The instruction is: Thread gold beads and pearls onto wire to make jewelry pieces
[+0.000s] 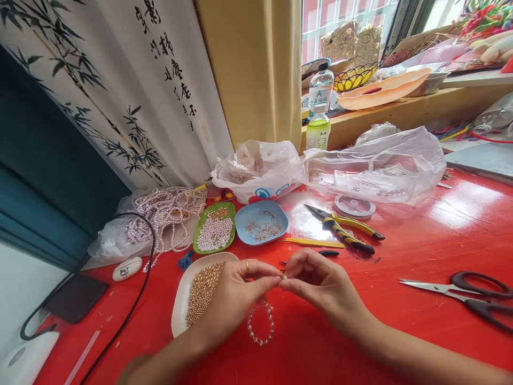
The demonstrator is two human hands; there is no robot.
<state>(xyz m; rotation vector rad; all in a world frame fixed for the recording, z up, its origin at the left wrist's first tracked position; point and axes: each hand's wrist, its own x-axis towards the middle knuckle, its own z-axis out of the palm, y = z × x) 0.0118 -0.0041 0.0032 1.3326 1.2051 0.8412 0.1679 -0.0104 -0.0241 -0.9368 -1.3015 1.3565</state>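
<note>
My left hand [244,289] is closed in a pinch, thumb against forefinger, with a beaded bracelet [260,323] hanging in a loop beneath it. Opposite it, my right hand [316,275] pinches too, and the fingertips of both hands meet at a small pale bead [284,277]. Whether this bead is joined to the bracelet is hidden by the fingers. Partly behind my left hand stands a cream dish [178,302] of gold beads [204,289]. Beyond the hands lie a yellow pair of tweezers [312,243] and a dark-handled tool [328,253], partly covered by my right hand.
Behind are a green dish [196,232] of pearl and gold beads, a blue dish [241,222] of small metal pins, pliers [340,227] and a spool [355,207]. Scissors [460,291] lie right. Pearl strings [160,214], a black cable [140,291] and a phone [76,297] are left.
</note>
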